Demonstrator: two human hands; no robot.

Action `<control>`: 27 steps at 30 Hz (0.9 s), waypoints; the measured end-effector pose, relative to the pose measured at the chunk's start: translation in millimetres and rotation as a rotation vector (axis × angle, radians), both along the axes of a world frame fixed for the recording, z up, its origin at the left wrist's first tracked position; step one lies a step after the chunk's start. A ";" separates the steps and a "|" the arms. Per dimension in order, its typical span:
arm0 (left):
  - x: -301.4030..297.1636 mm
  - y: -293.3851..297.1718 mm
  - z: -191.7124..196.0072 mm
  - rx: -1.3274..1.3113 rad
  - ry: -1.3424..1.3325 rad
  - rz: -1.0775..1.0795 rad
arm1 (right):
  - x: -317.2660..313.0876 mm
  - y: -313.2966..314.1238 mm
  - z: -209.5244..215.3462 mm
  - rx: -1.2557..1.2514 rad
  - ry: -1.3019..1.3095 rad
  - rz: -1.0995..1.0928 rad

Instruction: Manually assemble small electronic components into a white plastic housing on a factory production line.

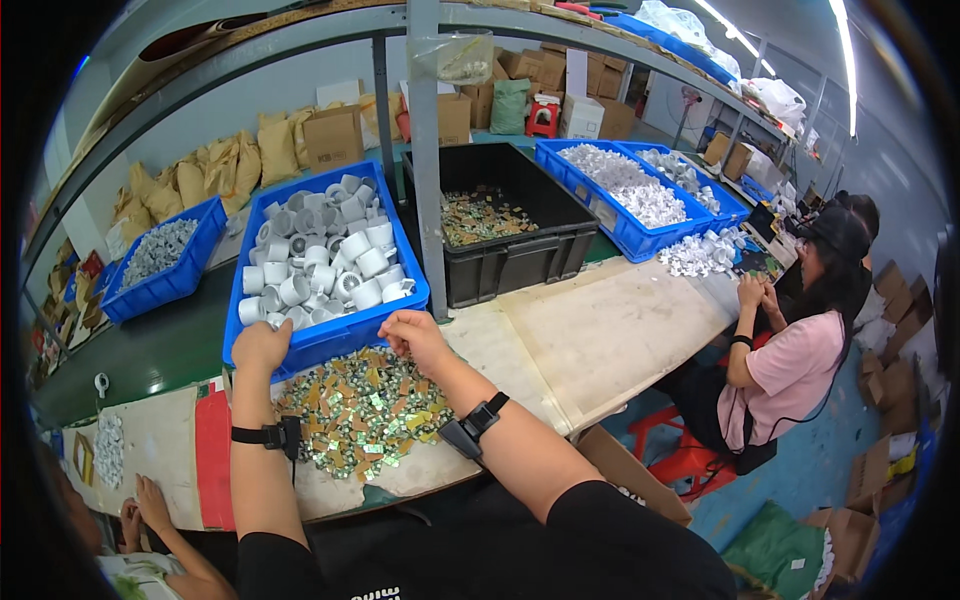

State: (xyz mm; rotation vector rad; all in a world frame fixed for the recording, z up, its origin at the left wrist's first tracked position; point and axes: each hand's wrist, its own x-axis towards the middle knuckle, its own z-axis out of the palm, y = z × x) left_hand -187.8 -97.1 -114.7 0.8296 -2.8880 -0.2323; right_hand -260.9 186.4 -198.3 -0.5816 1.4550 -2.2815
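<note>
Assembly bench: left hand and right hand, fingers curled, contents unseen, rest on near rim of blue bin of white caps. Foil pieces heaped just below, near bench edge. Judged: picking stage; next, careful single-piece pinch.

L hand & R hand at blue bin edge, white caps, foil pile

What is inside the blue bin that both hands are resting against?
The blue bin holds a heap of short white cylindrical caps, some with open ends up. The left hand and right hand meet its front rim. The lower layers and bin floor are covered.
</note>
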 end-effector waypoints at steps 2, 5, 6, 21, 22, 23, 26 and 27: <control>8.4 -2.8 -5.7 0.010 0.066 -0.061 | 0.0 -0.3 0.3 -0.054 0.018 -0.001; 27.2 12.0 -10.3 0.025 0.241 -0.175 | -3.4 6.1 -4.6 -0.136 0.050 -0.009; 28.7 10.4 -19.8 -0.019 0.476 -0.263 | -4.9 5.9 -6.4 -0.150 0.064 -0.045; 44.0 -8.4 -77.3 0.768 0.981 -0.497 | -13.8 11.6 -15.3 -0.103 0.106 -0.396; 44.8 -5.8 -83.3 0.675 1.066 -0.591 | -14.0 12.6 -15.3 -0.081 0.100 -0.429; 43.8 -6.7 -86.7 0.679 1.069 -0.587 | -14.6 13.0 -15.1 -0.058 0.093 -0.462; 40.8 5.4 -81.2 0.888 1.231 -0.643 | -15.3 13.8 -16.6 0.133 0.215 -0.453; 41.2 19.0 -72.7 0.895 1.228 -0.637 | -14.5 14.8 -17.4 0.140 0.211 -0.453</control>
